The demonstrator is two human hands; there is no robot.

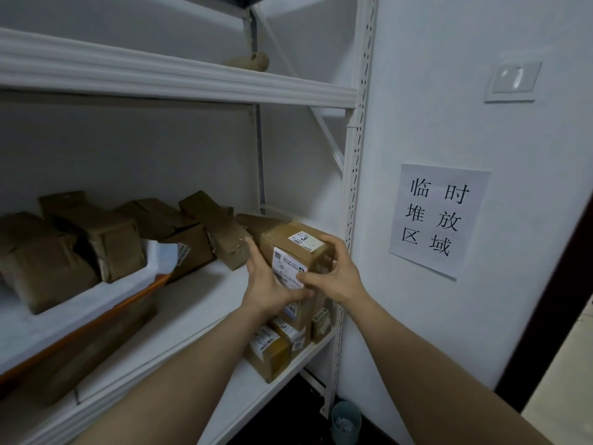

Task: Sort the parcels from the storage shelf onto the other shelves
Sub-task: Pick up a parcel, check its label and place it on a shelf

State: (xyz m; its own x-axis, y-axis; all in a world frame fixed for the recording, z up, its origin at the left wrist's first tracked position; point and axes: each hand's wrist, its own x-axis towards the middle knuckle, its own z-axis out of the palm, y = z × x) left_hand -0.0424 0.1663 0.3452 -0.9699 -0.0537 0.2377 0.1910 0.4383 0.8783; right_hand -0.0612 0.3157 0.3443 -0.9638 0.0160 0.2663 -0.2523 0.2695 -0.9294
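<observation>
Squarely between left hand (272,284) and right hand (340,277): parcel (288,264).

Left forearm (192,364): bare along its whole visible length, from the near picture edge to the wrist; outline broad at the near end, narrowing toward the far end; surface smooth. Right forearm (433,358): likewise bare to the wrist; same tapering outline; it looks slightly slimmer than the left. Left hand (269,284): bare; back of hand, thumb and fingers visible. Right hand (335,276): bare; back of hand, knuckles and thumb visible. Fingernails on both hands: too small and blurred to describe.
</observation>
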